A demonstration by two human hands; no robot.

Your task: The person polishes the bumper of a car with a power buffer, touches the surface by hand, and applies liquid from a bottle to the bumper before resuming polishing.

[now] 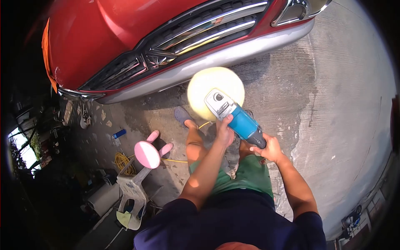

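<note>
A long teal plastic-bodied power tool [243, 121] with a silver metal head [217, 100] and a broad, round, pale-yellow pad [198, 93] is held in front of a glossy red car [87, 41] with a smooth silver bumper [266, 43]; whether the pad touches the car cannot be told. The body is clasped near the head by the left hand [225, 132], and the black tail is gripped by the right hand [271, 148]. The tool is judged hefty and rigid, best supported at both ends; the pad is probably soft and yielding. Ridged grey concrete [346, 83] is spread before the car.
</note>
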